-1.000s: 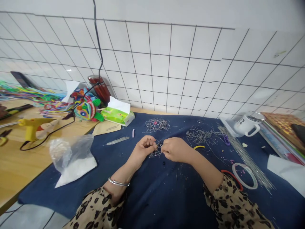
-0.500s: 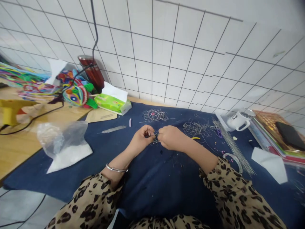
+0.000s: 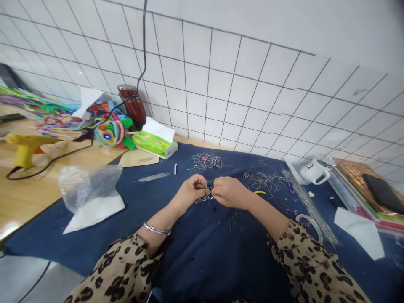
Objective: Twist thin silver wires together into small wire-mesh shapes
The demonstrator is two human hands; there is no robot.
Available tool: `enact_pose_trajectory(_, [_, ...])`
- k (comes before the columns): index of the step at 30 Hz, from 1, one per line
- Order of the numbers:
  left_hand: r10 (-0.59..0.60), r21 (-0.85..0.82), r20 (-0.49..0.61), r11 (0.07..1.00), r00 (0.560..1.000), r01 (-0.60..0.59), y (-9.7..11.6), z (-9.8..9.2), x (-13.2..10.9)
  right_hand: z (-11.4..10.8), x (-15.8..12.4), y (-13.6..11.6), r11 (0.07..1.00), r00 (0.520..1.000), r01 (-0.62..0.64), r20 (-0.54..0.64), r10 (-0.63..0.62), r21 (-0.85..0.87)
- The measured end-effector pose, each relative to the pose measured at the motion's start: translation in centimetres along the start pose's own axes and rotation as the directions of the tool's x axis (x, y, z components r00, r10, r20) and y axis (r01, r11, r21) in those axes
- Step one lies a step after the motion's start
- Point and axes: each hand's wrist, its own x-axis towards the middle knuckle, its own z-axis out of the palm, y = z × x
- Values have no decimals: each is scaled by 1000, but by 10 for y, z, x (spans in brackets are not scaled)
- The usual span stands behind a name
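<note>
My left hand (image 3: pixel 193 190) is closed in a pinch on a small piece of thin bent wire (image 3: pixel 205 198) at the middle of the dark blue cloth. Close on its right, my right hand (image 3: pixel 227 192) has its fingers curled and pressed together at the same wirework; the fingertips partly hide it. The fine shape of the piece is too small to make out. Just below the hands lies a small dark bead-like object (image 3: pixel 215 209). Behind them sits a tangle of silvery wire (image 3: pixel 208 160) with a pink bit in it.
Another wire heap (image 3: pixel 261 180), a yellow curved piece (image 3: pixel 259 192) and long straight wires (image 3: pixel 311 206) lie to the right, near a white mug (image 3: pixel 316 170). Leftward are a plastic bag of white material (image 3: pixel 94 210), a tissue pack (image 3: pixel 154 143) and a yellow glue gun (image 3: pixel 27 147).
The view has shifted a little, so most things sit slightly lower in the picture. Both hands stay together at the wire piece, with only slight finger movement.
</note>
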Motion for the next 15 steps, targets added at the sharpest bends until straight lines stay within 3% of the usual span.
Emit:
enact_pose_trajectory(7, [-41,-154,6,987,999,41,4,1,-2,20,-9,-6,977,941,-149,-282,188,156])
enact_pose_trajectory(15, [-80,-224,42,971,996,87,4,5,-4,24,-11,-12,967,922,-198,-304,238,158])
